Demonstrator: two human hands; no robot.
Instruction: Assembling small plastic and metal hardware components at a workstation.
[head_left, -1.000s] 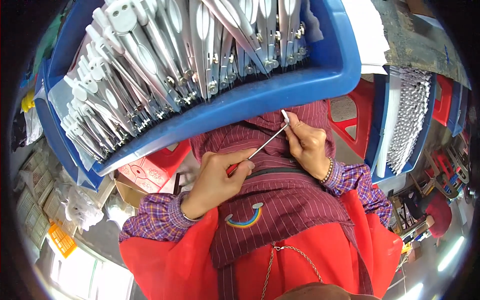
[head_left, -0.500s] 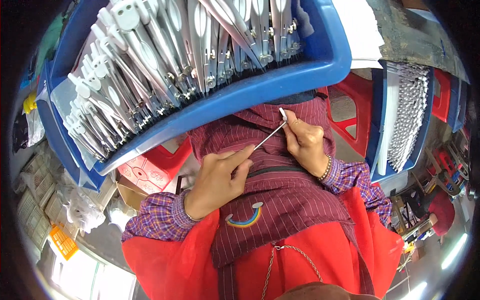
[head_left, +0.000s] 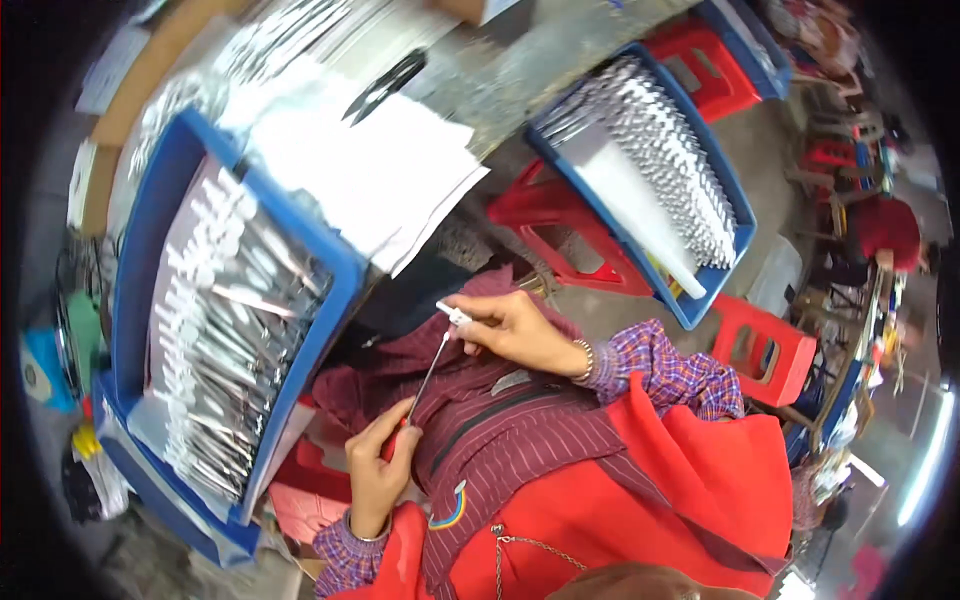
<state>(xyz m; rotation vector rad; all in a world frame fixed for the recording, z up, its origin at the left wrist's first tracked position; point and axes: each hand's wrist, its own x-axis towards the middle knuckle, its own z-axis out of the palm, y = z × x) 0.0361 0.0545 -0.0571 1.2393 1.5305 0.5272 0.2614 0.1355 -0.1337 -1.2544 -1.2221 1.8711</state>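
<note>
My left hand (head_left: 378, 475) is closed around the red handle of a thin screwdriver (head_left: 428, 383), whose shaft points up and away from me. Pinched between the thumb and fingers of my right hand (head_left: 515, 330) is a small white part (head_left: 453, 313). The screwdriver's tip is just below that part; whether they touch, I cannot tell. Both hands are above my dark red striped apron (head_left: 540, 425). To the left, a blue tray (head_left: 300, 225) holds many silver drawing compasses (head_left: 240, 330) packed in rows.
White paper sheets (head_left: 370, 170) lie on the bench beyond the tray, with a black tool (head_left: 388, 82) on them. At the right, another blue tray (head_left: 735, 190) full of small silver-white parts rests on a red stool (head_left: 570, 225). Another red stool (head_left: 765, 350) stands nearer me.
The view has swung to the right, so the compass tray is now at the left and the bench shows. My right hand has turned the white part; the screwdriver's tip now sits lower beside it.
</note>
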